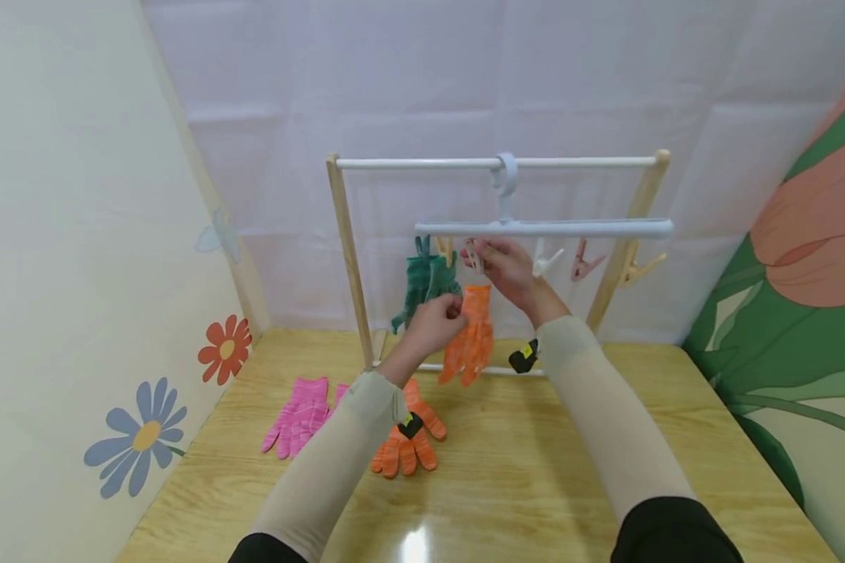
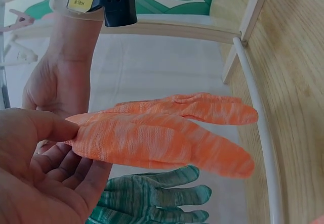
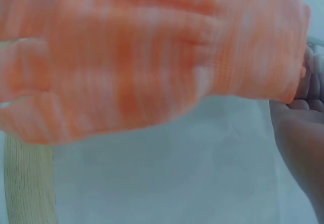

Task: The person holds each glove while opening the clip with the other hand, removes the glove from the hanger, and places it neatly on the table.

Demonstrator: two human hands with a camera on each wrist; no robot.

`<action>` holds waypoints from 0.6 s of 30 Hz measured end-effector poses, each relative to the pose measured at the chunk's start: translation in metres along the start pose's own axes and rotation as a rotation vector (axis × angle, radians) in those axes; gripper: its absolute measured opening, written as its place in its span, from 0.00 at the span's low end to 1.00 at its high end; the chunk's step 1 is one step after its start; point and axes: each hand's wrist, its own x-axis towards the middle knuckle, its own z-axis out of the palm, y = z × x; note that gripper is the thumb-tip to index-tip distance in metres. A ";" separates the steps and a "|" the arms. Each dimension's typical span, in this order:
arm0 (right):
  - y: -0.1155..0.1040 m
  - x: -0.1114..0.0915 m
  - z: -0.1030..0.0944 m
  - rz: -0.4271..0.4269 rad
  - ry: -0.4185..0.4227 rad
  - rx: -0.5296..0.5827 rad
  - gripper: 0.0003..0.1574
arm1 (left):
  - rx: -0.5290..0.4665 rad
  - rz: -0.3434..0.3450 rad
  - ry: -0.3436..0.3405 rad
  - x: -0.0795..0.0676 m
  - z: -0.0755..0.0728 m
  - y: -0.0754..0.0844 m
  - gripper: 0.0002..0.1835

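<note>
The left hand point(image 1: 433, 322) pinched the cuff of an orange glove point(image 1: 470, 336), which hung fingers-down at about its four o'clock, while the right hand point(image 1: 508, 270), at two o'clock, gripped a pale clip point(image 1: 474, 258) just above that cuff. Beyond, green gloves point(image 1: 417, 283) hung at the left hand's twelve under the white hanger bar point(image 1: 556, 228), and a pink glove point(image 1: 301, 414) lay at eight on the table point(image 1: 535, 469). A slackened pinch could have dropped the glove; a shallow clip bite might have let it slip.
</note>
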 end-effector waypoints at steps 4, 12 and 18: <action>-0.001 0.000 0.000 0.011 0.017 0.003 0.15 | -0.029 -0.017 -0.016 -0.004 0.000 -0.001 0.11; -0.003 -0.001 0.000 0.024 0.025 0.017 0.14 | -0.071 -0.039 -0.061 -0.013 0.001 -0.002 0.10; -0.005 -0.001 0.001 0.042 0.025 0.015 0.12 | -0.099 -0.037 -0.075 -0.017 0.002 -0.004 0.11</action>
